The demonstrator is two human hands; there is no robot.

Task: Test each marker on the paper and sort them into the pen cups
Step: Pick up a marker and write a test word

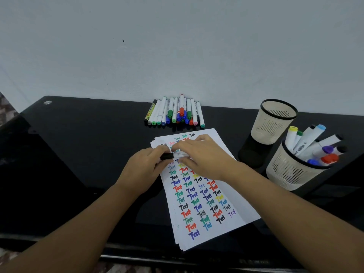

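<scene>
Over the scribbled white paper [204,196] mid-counter, the left hand [144,170] pinches a glossy black cap [167,156] while the right hand [202,156] grips the marker [180,153], its cylindrical white barrel. Two ribbed cream cups [289,170] stand by the glossy black counter's [78,144] right edge.

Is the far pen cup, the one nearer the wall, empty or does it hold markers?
Empty, as far as visible: the far pen cup shows bare mesh inside, nothing above its rim, while the near pen cup holds several markers.

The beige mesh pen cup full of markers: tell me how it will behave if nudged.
The beige mesh pen cup looks light, thin plastic. Its tall markers lean out over one side, so it may tip that way. It would likely slide easily on the glossy black table.
</scene>
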